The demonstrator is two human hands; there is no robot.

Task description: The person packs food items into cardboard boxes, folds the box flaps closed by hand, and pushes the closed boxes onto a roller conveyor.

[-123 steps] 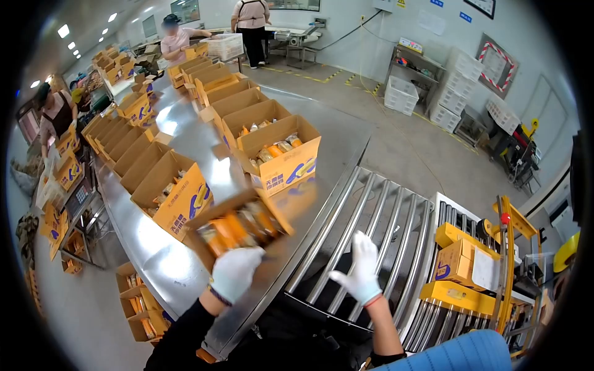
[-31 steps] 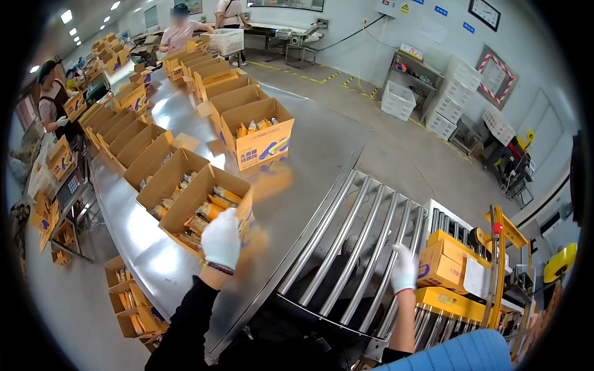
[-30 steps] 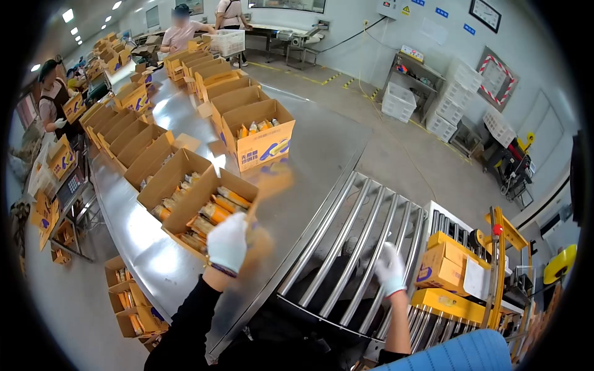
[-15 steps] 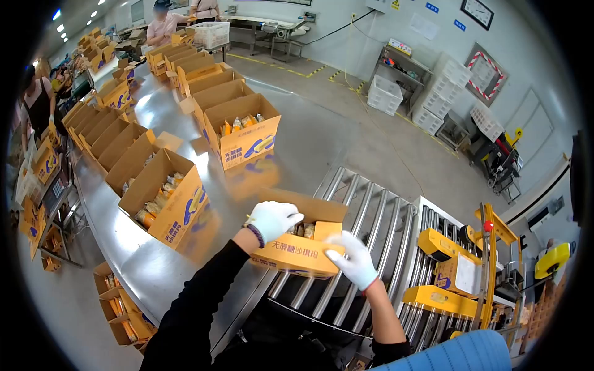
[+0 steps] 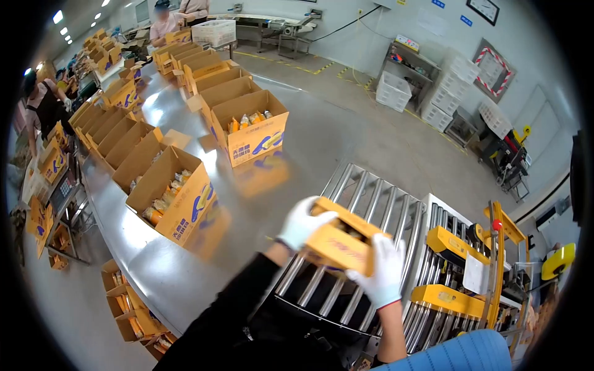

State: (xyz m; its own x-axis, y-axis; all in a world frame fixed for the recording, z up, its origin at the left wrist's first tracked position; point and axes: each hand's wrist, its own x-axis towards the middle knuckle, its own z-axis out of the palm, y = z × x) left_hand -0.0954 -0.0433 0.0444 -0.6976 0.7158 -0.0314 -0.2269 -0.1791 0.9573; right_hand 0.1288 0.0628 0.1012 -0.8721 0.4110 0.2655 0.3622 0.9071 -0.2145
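Between my white-gloved hands is an orange cardboard box (image 5: 334, 248), held over the near rollers of the conveyor (image 5: 322, 290). Its top flaps are partly folded in, with a dark gap along the middle; motion blurs its print. My left hand (image 5: 304, 224) is closed on the left end, thumb over the top. On the right end my right hand (image 5: 382, 271) presses, fingers up along the side and thumb at the lower front corner. To the left, on the steel table (image 5: 272, 204), stands an open carton (image 5: 185, 201) of wrapped snacks; another open carton (image 5: 253, 139) is farther back.
Two rows of open cartons run back along the table. Right of the rollers is a taping machine with yellow side guides (image 5: 448, 300). A blue padded surface (image 5: 458, 352) lies at the bottom right. White crates (image 5: 393, 90) stand by the wall; co-workers (image 5: 46, 105) are at the far left.
The box has moved right, from the table edge onto the rollers, and turned. Its raised back flap is now folded down. Both hands went with it, and the right now grips its end.
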